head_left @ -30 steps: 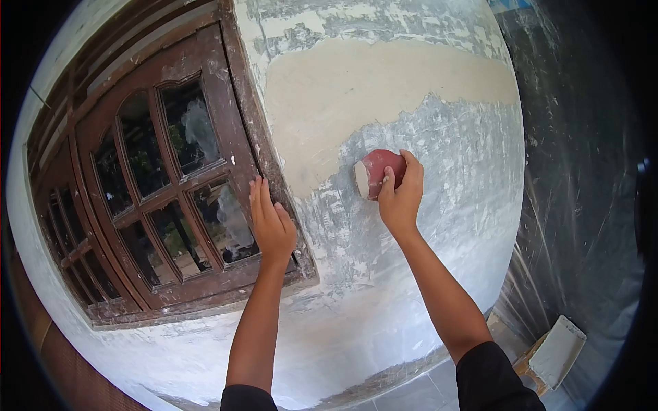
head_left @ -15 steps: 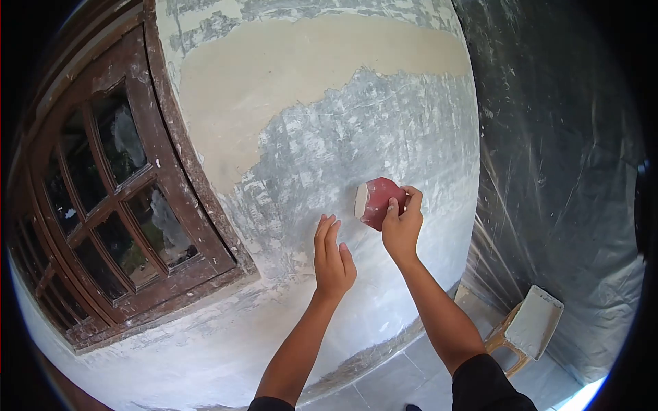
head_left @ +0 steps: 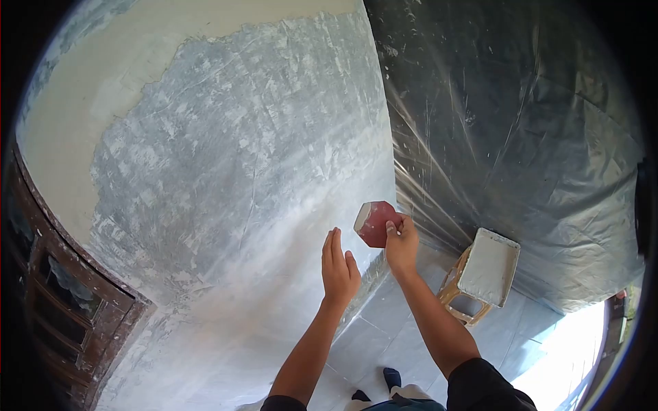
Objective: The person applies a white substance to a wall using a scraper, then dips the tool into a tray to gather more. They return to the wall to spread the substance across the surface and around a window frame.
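In my right hand (head_left: 402,245) is a red plastic putty spreader (head_left: 381,226) with cut corners, pinched between thumb and fingers. Pale putty (head_left: 364,215) coats its left edge. To the left of it, my left hand (head_left: 340,268) is empty, fingers stretched upward and thumb apart. Both hands are in front of the lower part of a wall (head_left: 260,144). That wall is patchy grey and white, with a smooth cream putty layer (head_left: 75,137) along its top and left side.
A dark plastic sheet (head_left: 500,123) hangs on the right. Below it, a tray of white putty (head_left: 488,266) rests on a yellowish stool (head_left: 456,303). A brown window frame (head_left: 103,322) is at lower left. Grey tiles (head_left: 384,335) cover the floor near my feet (head_left: 392,377).
The view has turned right and down, so the window slides left and the putty tray and my feet come further into view. The spreader stays in my right hand.
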The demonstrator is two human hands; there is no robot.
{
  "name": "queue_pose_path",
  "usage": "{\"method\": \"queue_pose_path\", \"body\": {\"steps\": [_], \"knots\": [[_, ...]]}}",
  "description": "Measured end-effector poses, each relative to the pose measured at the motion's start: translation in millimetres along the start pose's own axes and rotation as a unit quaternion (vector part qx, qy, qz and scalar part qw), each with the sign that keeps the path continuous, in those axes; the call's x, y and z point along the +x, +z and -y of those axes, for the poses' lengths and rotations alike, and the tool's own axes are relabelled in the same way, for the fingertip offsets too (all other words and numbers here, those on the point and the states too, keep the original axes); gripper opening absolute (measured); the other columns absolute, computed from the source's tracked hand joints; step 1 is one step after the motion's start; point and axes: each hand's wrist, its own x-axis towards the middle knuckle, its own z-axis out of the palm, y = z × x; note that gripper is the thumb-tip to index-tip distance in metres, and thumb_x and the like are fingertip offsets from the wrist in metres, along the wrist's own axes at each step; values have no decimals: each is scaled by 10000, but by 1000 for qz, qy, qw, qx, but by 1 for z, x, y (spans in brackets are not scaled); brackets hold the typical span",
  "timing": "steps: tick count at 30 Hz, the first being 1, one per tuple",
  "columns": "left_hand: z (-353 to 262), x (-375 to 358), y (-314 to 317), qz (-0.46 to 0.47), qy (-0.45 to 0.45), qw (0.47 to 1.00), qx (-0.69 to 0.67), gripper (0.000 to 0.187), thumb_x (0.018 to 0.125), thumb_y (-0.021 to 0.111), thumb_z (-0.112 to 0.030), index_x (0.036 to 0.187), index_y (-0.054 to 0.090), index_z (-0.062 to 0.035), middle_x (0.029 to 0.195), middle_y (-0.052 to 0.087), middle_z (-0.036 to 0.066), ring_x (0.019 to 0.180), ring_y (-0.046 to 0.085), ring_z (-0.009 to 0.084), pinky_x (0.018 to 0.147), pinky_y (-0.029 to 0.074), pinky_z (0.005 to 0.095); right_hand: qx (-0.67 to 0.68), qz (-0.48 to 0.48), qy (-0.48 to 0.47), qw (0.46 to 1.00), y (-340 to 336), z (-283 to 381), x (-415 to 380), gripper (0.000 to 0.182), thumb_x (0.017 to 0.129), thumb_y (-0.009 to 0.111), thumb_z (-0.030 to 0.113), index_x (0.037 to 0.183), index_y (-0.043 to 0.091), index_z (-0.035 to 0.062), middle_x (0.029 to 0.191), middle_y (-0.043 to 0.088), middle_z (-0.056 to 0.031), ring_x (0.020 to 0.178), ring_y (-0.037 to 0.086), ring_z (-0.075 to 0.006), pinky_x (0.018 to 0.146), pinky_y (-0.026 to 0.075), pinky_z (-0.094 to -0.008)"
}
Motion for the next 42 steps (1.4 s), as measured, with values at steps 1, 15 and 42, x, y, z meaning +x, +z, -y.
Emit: {"method": "queue_pose_path", "body": {"steps": [1, 15, 42], "knots": [[-3, -4, 10, 26, -14, 1000, -4, 518, 954, 425, -15, 1459, 335, 58, 1457, 399, 281, 1349, 405, 439, 1127, 347, 484, -4, -12, 3, 1000, -9, -9, 0, 172, 971, 550, 19, 1139, 561, -12, 991, 675, -114, 878, 610, -124, 800, 481, -263], [-34, -81, 111, 166, -47, 975, -137, 556, 947, 485, -91, 1451, 325, 82, 1453, 402, 307, 1339, 410, 460, 1124, 337, 510, -53, -191, 154, 968, -137, -87, -52, 220, 982, 556, 52, 1186, 559, -29, 957, 630, -67, 842, 564, -119, 773, 455, -281], [-126, -247, 342, 413, -177, 889, -92, 468, 928, 520, -74, 1358, 415, 80, 1333, 506, 296, 1242, 501, 449, 1058, 416, 488, -121, -250, 353, 893, -425, -244, -52, 281, 902, 535, -23, 1178, 586, -28, 1021, 659, -99, 933, 610, -180, 856, 474, -308]]}}
